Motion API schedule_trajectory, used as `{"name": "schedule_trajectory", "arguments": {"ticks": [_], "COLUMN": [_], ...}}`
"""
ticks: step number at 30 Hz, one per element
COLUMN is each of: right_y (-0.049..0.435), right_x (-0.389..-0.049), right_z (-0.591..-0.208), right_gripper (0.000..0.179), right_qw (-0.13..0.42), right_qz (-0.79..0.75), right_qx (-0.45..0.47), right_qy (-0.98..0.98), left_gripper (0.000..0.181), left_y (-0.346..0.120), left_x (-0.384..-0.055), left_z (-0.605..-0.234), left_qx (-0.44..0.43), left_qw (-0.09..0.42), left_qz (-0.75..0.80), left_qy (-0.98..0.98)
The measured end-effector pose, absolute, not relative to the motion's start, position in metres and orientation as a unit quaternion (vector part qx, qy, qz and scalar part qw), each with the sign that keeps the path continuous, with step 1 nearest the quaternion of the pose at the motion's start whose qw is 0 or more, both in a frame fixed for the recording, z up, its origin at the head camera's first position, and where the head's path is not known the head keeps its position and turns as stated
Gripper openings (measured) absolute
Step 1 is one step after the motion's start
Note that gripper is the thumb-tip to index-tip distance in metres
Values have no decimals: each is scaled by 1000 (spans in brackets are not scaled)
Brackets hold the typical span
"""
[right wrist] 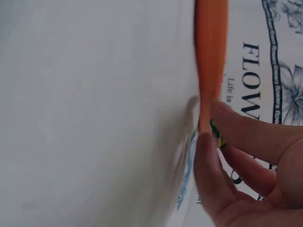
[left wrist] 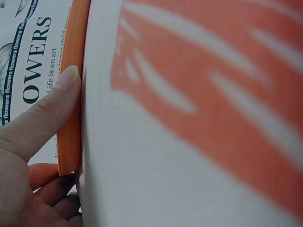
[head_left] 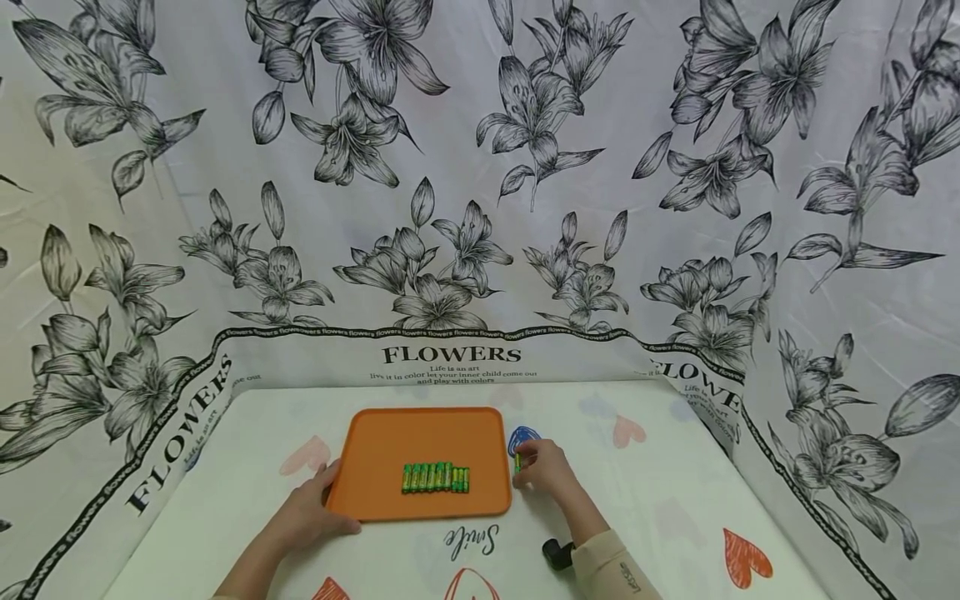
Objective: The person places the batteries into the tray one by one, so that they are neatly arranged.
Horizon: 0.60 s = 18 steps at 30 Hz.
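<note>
An orange tray lies on the table. A row of several green-and-yellow batteries stands side by side on it; the ones at the right end are shorter. My left hand grips the tray's near left corner. In the left wrist view its thumb lies against the orange rim and its fingers curl at the corner. Just off the tray's right edge, my right hand pinches a small green battery upright. The right wrist view shows that battery mostly hidden between the fingers.
The white tablecloth has printed hearts, a blue drawing and the word "Smile". A black device sits at the right wrist. Behind and beside the table hangs a white curtain with black flower prints.
</note>
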State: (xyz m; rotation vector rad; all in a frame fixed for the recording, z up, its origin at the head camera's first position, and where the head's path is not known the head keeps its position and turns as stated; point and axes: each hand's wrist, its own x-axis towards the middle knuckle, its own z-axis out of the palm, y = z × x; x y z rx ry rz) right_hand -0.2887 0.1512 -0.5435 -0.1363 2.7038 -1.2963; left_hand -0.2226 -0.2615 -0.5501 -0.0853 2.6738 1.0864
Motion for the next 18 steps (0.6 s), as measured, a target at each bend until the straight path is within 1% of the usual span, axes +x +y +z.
{"name": "schedule_trajectory", "arguments": {"ticks": [4,7,12,18], "right_y": [146,137,120,103], "right_x": [-287,-285,-280,-276], "right_z": [-537,-530,-525,-530], "right_gripper": [50,51,49,47], "right_qw": [59,68,80,86], "right_qz": [-477,-496,-499,-482], "right_qx": [-65,-75,-87,-98], "right_qy": [874,862,859,867], "left_gripper": [137,137,138,138], "left_y": [-261,-261,-261,-261], "left_x": [-223,-223,-225,-225], "left_z": [-551,-550,-551,-552], "left_qx": [-29,-29,-34,-43], "left_qw": [125,123,126,132], "left_qz": [371,371,374,374], "left_qy": [920,920,918,917]}}
